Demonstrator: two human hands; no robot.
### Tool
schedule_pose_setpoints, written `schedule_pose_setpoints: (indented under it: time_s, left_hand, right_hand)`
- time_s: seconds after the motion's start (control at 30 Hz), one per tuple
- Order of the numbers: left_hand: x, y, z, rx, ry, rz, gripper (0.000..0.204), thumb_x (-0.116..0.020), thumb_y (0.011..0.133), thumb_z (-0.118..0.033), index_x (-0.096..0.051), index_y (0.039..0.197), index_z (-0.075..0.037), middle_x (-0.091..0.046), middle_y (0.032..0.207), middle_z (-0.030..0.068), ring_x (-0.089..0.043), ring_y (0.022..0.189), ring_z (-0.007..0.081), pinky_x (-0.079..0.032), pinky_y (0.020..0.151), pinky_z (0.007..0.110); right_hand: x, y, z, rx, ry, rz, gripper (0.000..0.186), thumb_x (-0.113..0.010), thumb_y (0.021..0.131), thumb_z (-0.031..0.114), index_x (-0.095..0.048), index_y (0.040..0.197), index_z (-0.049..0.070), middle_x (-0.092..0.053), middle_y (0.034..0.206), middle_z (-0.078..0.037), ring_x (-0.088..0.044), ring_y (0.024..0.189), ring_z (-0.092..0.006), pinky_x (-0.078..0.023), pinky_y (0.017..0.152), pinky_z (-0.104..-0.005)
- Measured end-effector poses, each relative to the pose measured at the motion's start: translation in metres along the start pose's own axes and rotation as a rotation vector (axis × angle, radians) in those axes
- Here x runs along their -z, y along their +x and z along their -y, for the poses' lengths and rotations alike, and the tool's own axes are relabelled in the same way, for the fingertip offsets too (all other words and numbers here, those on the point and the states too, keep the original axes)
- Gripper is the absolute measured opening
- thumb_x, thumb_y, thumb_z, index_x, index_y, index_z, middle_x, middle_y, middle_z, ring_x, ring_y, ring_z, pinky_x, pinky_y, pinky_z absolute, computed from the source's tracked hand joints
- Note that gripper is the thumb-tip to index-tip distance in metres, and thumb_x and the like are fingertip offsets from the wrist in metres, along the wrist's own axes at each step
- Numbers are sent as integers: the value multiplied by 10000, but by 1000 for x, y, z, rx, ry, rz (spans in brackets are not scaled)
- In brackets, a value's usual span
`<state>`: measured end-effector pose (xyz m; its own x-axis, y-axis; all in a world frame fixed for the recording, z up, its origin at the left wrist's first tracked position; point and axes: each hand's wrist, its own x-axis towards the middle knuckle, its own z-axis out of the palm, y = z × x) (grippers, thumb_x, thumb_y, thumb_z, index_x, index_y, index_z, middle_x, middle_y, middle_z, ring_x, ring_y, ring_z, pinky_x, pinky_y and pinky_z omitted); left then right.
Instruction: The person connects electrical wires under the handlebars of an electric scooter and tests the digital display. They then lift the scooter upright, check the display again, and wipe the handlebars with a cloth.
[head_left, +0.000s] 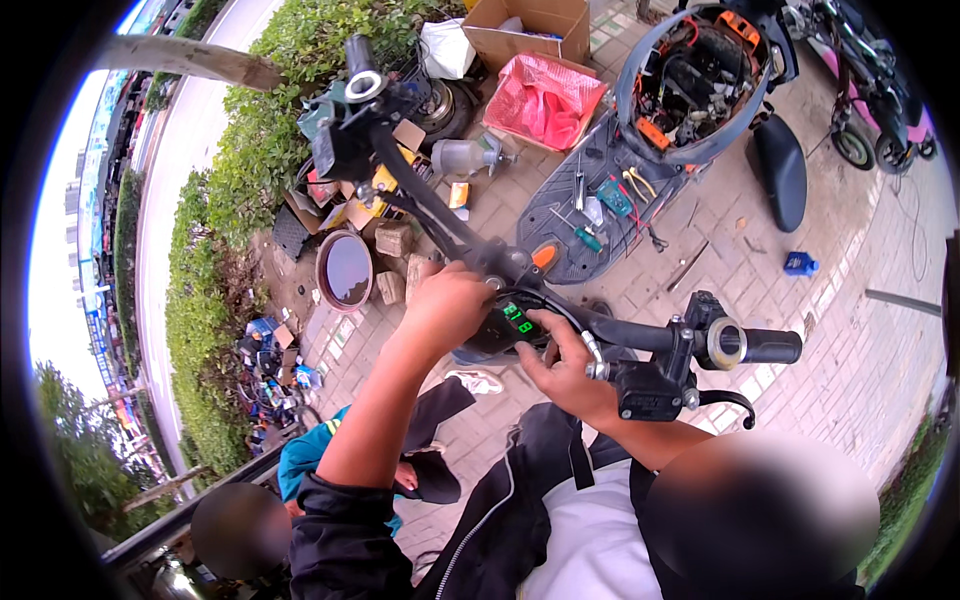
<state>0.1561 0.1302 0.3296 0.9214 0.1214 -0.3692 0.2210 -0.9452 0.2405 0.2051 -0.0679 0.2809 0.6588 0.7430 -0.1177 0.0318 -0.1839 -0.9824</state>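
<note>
Between my hands is a small black digital display [517, 318] with lit green digits, set at the middle of a dark scooter handlebar [640, 333]. My left hand [450, 306] is closed at the display's left side, its fingertips partly hidden, close to a round metal fitting. At the opposite edge, the thumb and forefinger of my right hand [562, 368] press against the display, with a cable running beside them. A black brake reservoir [650, 390] sits just right of that hand, with a brake lever [730, 404] beyond it.
Beyond the bar, a scooter footboard [575, 225] carries a multimeter [614, 197], pliers and screwdrivers. Further back are an opened scooter body [690, 80], a detached seat [778, 170] and a red-lined box [545, 105]. A water basin [345, 270] stands left; another person [310, 465] is close by at lower left.
</note>
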Motion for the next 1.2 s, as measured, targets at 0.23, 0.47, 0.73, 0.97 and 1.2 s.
schedule_pose_setpoints:
  time_s: [0.23, 0.47, 0.73, 0.97, 1.2]
  left_hand:
    - [0, 8, -3, -9, 43, 12, 219, -672, 639, -107, -719, 853, -100, -660, 747, 24, -586, 830, 198, -381, 829, 358]
    - [-3, 14, -11, 100, 25, 88, 201, -659, 680, -124, -720, 869, -94, -661, 766, 48, -601, 806, 215, -390, 821, 370]
    - [-2, -38, 9, 482, -570, -335, 408, -685, 780, -54, -586, 1171, 12, -619, 1134, 155, -578, 1077, 238, -398, 986, 370]
    - [-51, -72, -23, 753, -1292, -432, 1000, -803, 709, -218, -173, 1455, -3, -346, 1410, 185, -424, 1249, 271, -384, 1015, 426]
    - [-41, -55, -21, 810, -1498, -482, 726, -681, 800, -51, -276, 1393, 55, -469, 1292, 164, -509, 1141, 227, -445, 945, 339]
  right_hand:
    - [-1, 9, 2, 126, -56, -142, 438, -736, 714, 63, -589, 1126, 33, -621, 814, -42, -450, 456, -75, -373, 441, -223]
    - [2, 7, 6, 73, -86, -186, 375, -742, 705, 85, -631, 1062, 56, -611, 726, -26, -460, 442, -81, -374, 421, -237]
    - [15, -2, 5, -23, -247, -80, 365, -718, 726, 104, -625, 1075, 54, -652, 912, -119, -601, 701, -223, -486, 604, -316]
    - [-1, 2, -2, 137, -199, -63, 331, -695, 734, 61, -626, 1057, 43, -631, 990, -125, -650, 817, -292, -531, 663, -363]
    - [-4, 25, 11, 233, -387, 54, 347, -703, 707, 51, -638, 1047, 26, -638, 1032, -149, -643, 642, -254, -525, 601, -328]
